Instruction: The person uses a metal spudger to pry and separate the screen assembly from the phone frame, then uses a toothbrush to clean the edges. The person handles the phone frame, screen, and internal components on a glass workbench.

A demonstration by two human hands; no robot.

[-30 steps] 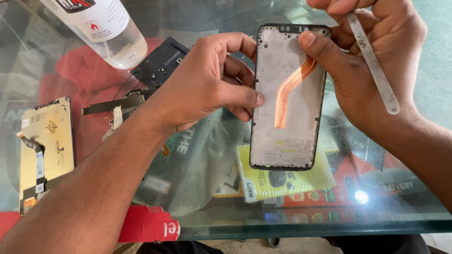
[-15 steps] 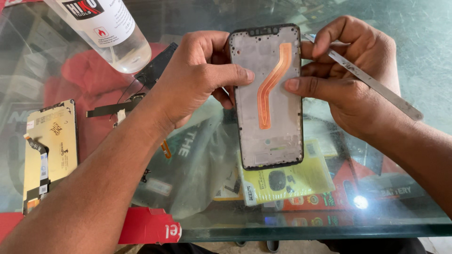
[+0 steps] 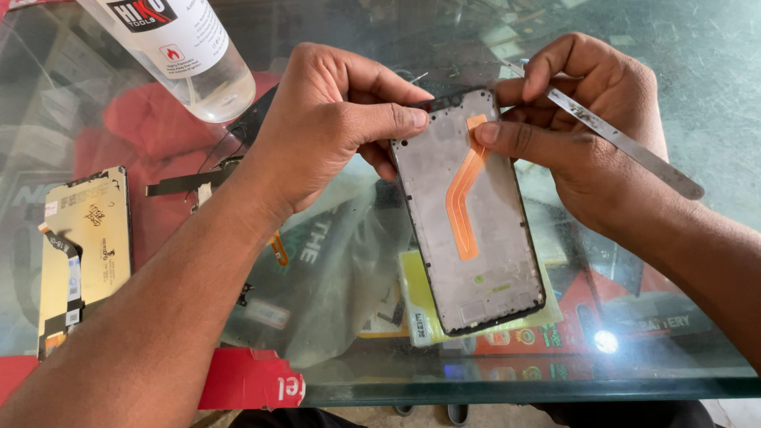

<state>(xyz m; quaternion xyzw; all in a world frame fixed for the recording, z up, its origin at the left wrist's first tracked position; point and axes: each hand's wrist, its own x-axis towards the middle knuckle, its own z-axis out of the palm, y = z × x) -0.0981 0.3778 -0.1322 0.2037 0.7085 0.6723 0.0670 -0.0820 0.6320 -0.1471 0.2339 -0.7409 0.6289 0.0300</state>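
The grey matt metal phone frame (image 3: 469,218) carries a smooth copper-orange strip (image 3: 462,194) — dull, not shiny. Right of the frame, a thin brushed-steel blade (image 3: 634,147); beneath it, the glossy glass tabletop (image 3: 697,71); left, a clear plastic bottle (image 3: 186,51).

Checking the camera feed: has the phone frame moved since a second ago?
Yes. The phone frame sits lower and nearer the yellow card under the glass, held by both hands.

Phone frame (image 3: 476,230) and metal pry strip (image 3: 634,147)

Grey frame, orange strip inside, tilted above the yellow packet (image 3: 416,317); slim steel pry strip slants beside the frame's top corner.
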